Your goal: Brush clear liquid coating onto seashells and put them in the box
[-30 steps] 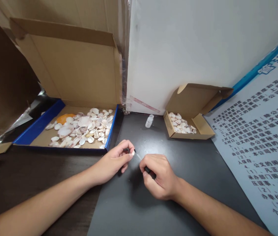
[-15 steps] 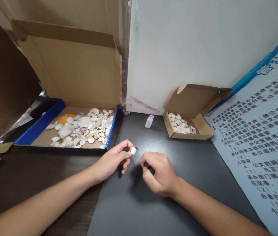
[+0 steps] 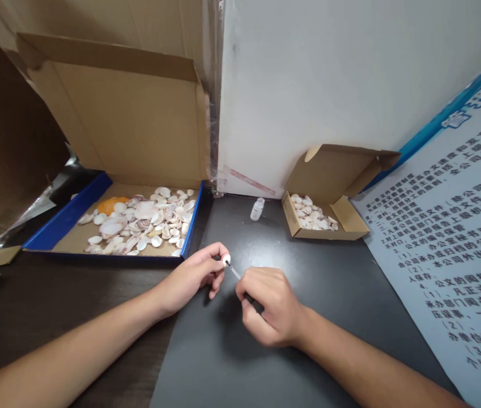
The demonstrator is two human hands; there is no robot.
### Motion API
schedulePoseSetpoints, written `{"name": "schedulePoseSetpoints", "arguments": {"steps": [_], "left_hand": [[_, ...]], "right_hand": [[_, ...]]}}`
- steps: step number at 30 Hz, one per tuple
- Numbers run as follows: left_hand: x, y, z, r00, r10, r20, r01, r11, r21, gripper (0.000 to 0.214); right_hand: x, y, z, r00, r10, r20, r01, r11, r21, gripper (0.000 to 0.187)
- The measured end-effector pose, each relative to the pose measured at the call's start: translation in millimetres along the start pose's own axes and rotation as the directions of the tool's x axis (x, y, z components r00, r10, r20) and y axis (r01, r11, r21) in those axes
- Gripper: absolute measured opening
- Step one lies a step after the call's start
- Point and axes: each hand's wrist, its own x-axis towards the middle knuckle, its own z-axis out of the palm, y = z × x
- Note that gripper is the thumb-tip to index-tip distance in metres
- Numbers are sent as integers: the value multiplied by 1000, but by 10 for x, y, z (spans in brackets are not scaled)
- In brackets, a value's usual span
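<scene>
Between thumb and forefinger, my left hand (image 3: 200, 271) pinches a small white seashell (image 3: 226, 259). My right hand (image 3: 269, 306) is closed around the dark handle of a small brush (image 3: 235, 272), most of the handle hidden in the fingers. The brush has a pale thin stem and a dark tip, which meets the shell's face. Behind the hands a small clear glass bottle (image 3: 257, 209) stands uncapped on the dark grey mat (image 3: 206, 362).
At the left, a blue-sided cardboard box (image 3: 108, 254) with a raised lid holds many shells and an orange piece. A smaller open cardboard box (image 3: 293, 224) of shells sits at the back right. A white panel rises behind; a printed sheet (image 3: 448, 238) lies right.
My right hand has moved a little left, bringing the brush tip onto the shell. The shell has turned slightly in my left fingers.
</scene>
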Motion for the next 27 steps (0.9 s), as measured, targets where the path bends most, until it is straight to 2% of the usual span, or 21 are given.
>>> {"name": "schedulePoseSetpoints", "arguments": {"steps": [4,8,12,16,20,25,27], "left_hand": [[1,-5,-2,1000,-8,2,8,1000,2,13],[0,-5,-7,1000,-5,2,5,1000,4,10],[3,-2,-7,1000,-8,-1,8,1000,17,7],[12,1,-7,1000,-10,-12,10,1000,21,8],[19,1,-10,999,-15,-29,16,1000,27,9],[21,-8,-14,999,-8,-50,11,999,46,13],[20,-8,-15,999,-3,-44,5,999,48,13]], "right_hand": [[2,9,-3,994,108,-34,-109,994,-21,8],[-2,5,9,1000,5,-3,-5,1000,-2,8],[2,4,7,995,98,-35,-99,995,-30,8],[0,7,8,1000,15,-3,-15,1000,-13,8],[-5,9,6,993,118,3,-118,993,-26,9],[-4,-6,8,999,24,31,-24,1000,16,9],[-2,-6,12,997,56,55,-57,998,6,9]]}}
